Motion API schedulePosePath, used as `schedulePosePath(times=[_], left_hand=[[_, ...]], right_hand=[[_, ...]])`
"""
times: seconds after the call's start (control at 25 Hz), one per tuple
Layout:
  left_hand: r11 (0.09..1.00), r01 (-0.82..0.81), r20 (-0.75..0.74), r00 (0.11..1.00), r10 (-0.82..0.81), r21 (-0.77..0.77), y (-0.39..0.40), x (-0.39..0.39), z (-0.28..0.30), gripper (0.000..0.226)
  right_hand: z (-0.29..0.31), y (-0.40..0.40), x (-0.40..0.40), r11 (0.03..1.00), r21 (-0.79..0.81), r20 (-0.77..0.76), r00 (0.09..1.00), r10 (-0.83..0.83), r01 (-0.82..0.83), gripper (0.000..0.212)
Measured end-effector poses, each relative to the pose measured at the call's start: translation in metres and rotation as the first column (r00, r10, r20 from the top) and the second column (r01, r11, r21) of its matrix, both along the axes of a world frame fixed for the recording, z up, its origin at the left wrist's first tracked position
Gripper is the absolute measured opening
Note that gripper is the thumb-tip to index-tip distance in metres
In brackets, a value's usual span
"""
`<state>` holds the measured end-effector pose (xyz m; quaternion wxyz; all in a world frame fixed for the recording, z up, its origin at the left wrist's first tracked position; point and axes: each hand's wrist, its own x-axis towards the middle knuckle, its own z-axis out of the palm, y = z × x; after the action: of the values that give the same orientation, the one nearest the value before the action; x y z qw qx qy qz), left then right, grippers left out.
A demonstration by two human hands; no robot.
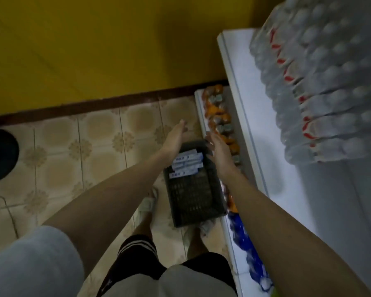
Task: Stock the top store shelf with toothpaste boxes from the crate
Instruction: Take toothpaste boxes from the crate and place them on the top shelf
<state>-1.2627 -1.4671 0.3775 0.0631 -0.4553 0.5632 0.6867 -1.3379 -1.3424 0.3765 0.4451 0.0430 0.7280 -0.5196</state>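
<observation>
A dark plastic crate (193, 196) stands on the tiled floor beside the shelving. Several white-and-blue toothpaste boxes (186, 165) lie stacked in its far end. Both my arms stretch down over the crate. My left hand (176, 138) hovers above the crate's far left corner with straight fingers, holding nothing. My right hand (217, 150) hangs above the crate's right rim, fingers spread and empty. The white top shelf (266, 116) runs along the right, with bare surface at its near part.
Shrink-wrapped packs of water bottles (321, 78) fill the far part of the top shelf. A lower shelf holds orange packets (219, 116) and blue packets (242, 236). A yellow wall (116, 50) rises behind; a dark round object (0, 155) sits at left. My sandalled feet stand by the crate.
</observation>
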Motion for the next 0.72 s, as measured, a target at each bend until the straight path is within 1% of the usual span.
schedulePosePath(times=[0.08, 0.12, 0.2, 0.28, 0.36, 0.44, 0.56, 0.64, 0.68, 0.72], left_hand=[[0.998, 0.034, 0.131, 0.991, -0.041, 0.057, -0.001, 0.007, -0.062, 0.064], [0.995, 0.054, 0.176, 0.982, -0.068, 0.085, -0.001, 0.010, -0.094, 0.065], [0.990, 0.091, 0.255, 0.960, -0.116, 0.106, -0.001, 0.019, -0.172, 0.055], [0.986, 0.135, 0.325, 0.932, -0.160, 0.098, 0.006, 0.035, -0.235, 0.047], [0.986, 0.138, 0.392, 0.905, -0.165, 0.096, 0.017, 0.046, -0.290, 0.033], [0.987, 0.149, 0.436, 0.885, -0.161, 0.062, 0.025, 0.051, -0.344, 0.033], [0.984, 0.177, 0.453, 0.878, -0.158, 0.001, 0.025, 0.038, -0.420, 0.041], [0.981, 0.180, 0.442, 0.888, -0.128, -0.078, 0.020, 0.022, -0.457, 0.051], [0.975, 0.181, 0.440, 0.891, -0.108, -0.127, 0.018, 0.014, -0.475, 0.057], [0.969, 0.181, 0.449, 0.889, -0.089, -0.166, 0.016, 0.008, -0.490, 0.061]], right_hand=[[-0.046, 0.007, 0.009, 0.999, 0.049, 0.072, 0.997, 0.019, -0.023, 0.023], [-0.071, 0.012, 0.011, 0.997, 0.070, 0.093, 0.995, 0.032, -0.038, 0.022], [-0.128, 0.024, 0.013, 0.982, 0.137, 0.097, 0.988, 0.118, -0.131, 0.026], [-0.186, 0.038, 0.017, 0.949, 0.228, 0.091, 0.975, 0.203, -0.219, 0.024], [-0.250, 0.052, 0.020, 0.909, 0.292, 0.104, 0.955, 0.279, -0.297, 0.023], [-0.309, 0.060, 0.017, 0.864, 0.314, 0.120, 0.920, 0.374, -0.393, 0.026], [-0.397, 0.053, -0.011, 0.781, 0.340, 0.028, 0.836, 0.548, -0.524, 0.030], [-0.451, 0.040, -0.035, 0.742, 0.397, -0.054, 0.794, 0.606, -0.540, 0.038], [-0.472, 0.031, -0.045, 0.712, 0.442, -0.106, 0.756, 0.646, -0.546, 0.044], [-0.490, 0.024, -0.052, 0.667, 0.491, -0.153, 0.698, 0.699, -0.560, 0.049]])
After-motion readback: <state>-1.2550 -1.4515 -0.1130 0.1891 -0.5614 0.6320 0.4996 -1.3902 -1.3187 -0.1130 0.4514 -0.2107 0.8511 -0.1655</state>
